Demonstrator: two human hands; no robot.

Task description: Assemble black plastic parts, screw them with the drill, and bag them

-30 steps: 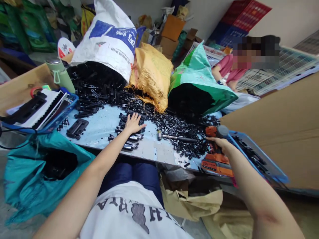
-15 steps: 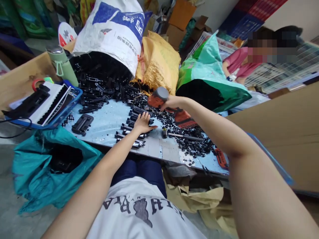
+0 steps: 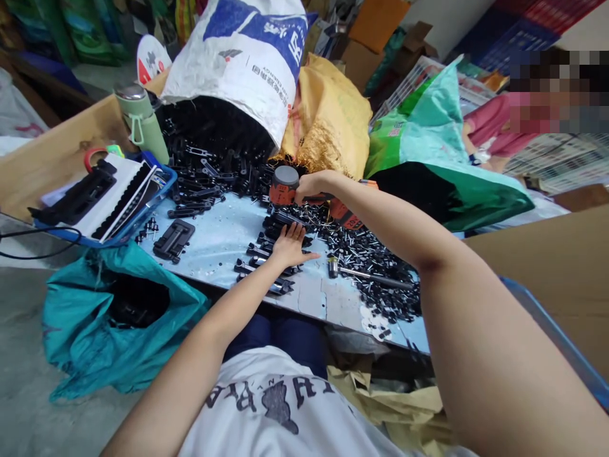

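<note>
My right hand (image 3: 311,185) is wrapped round the handle of an orange and black power drill (image 3: 284,185), held over the far end of a row of black plastic parts (image 3: 257,260) on the blue-covered table (image 3: 214,222). Its battery end points right, and its tip is hidden. Nearer me, my left hand (image 3: 289,246) rests on the row with its fingers spread. Right of the left hand lies a hammer (image 3: 371,277), beside a pile of small screws and black pieces (image 3: 385,260). One black part (image 3: 174,240) lies apart on the left.
A white sack (image 3: 238,63) spills black pieces at the back, beside a yellow sack (image 3: 333,120) and a green sack (image 3: 457,184). A blue basket (image 3: 169,184) and a green bottle (image 3: 143,124) stand left. A teal bag (image 3: 190,285) sits below. A person in pink (image 3: 495,124) is behind.
The view has shifted, so the table appears further right. The drill has moved left relative to the row and looks more upright. My left hand stays spread on the parts.
</note>
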